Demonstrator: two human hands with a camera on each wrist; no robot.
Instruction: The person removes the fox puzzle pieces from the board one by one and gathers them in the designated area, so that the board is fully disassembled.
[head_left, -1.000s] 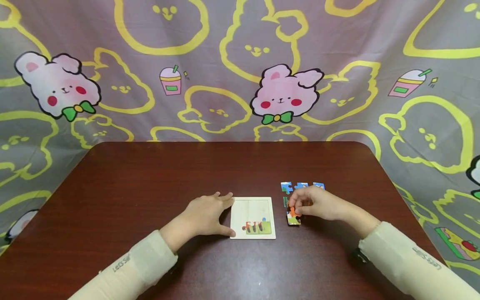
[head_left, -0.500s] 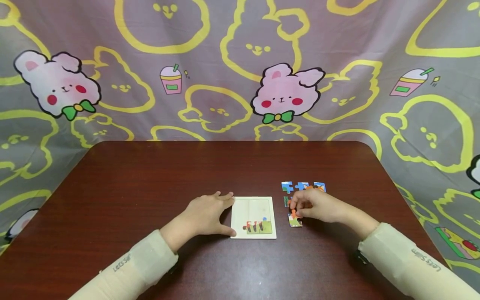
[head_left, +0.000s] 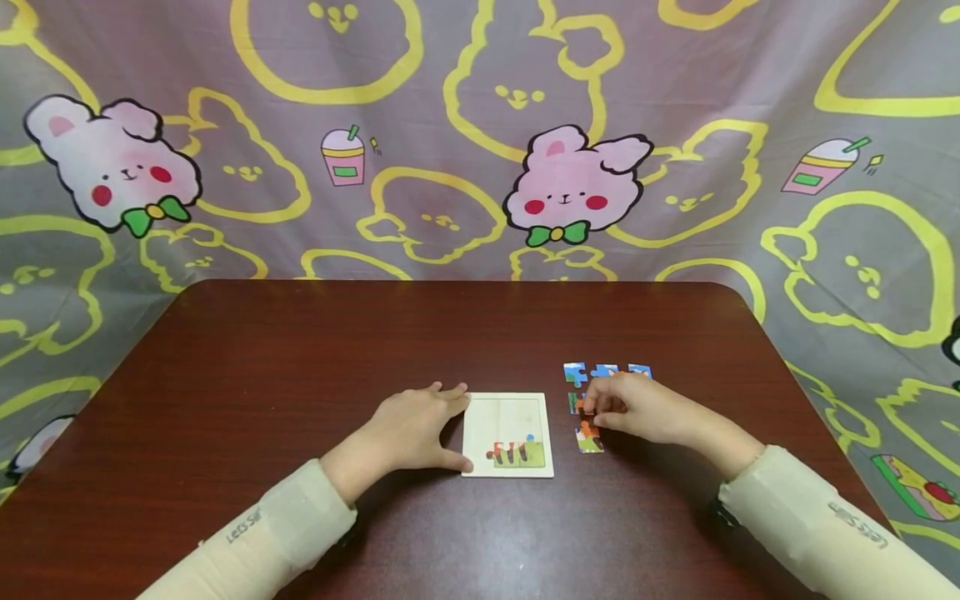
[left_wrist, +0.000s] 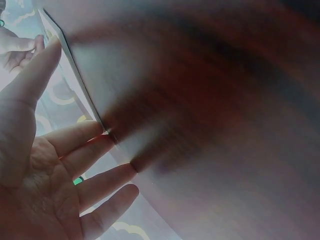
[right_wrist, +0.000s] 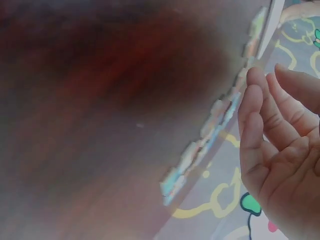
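A square puzzle board (head_left: 502, 412) with a pale frame lies on the table; joined pieces (head_left: 517, 453) with red, dark and green print fill its lower right part. My left hand (head_left: 412, 429) is spread at its left side, thumb and fingertips touching the frame. My right hand (head_left: 637, 408) hovers over the loose puzzle pieces, fingers loosely bent. In the right wrist view nothing shows between the thumb (right_wrist: 302, 87) and fingers. Just below its fingertips lies an orange and green puzzle piece (head_left: 589, 442). The hand partly covers another orange and green piece (head_left: 574, 404).
Behind the right hand is a row of blue puzzle pieces (head_left: 574, 372), partly covered at its right end. The dark red-brown table (head_left: 337, 342) reaches back to a patterned curtain (head_left: 420, 125). The right hand hides some of the loose pieces.
My right hand has shifted slightly, its thumb and fingertips coming off the orange and green piece, which now shows more fully. The left hand stays against the board.
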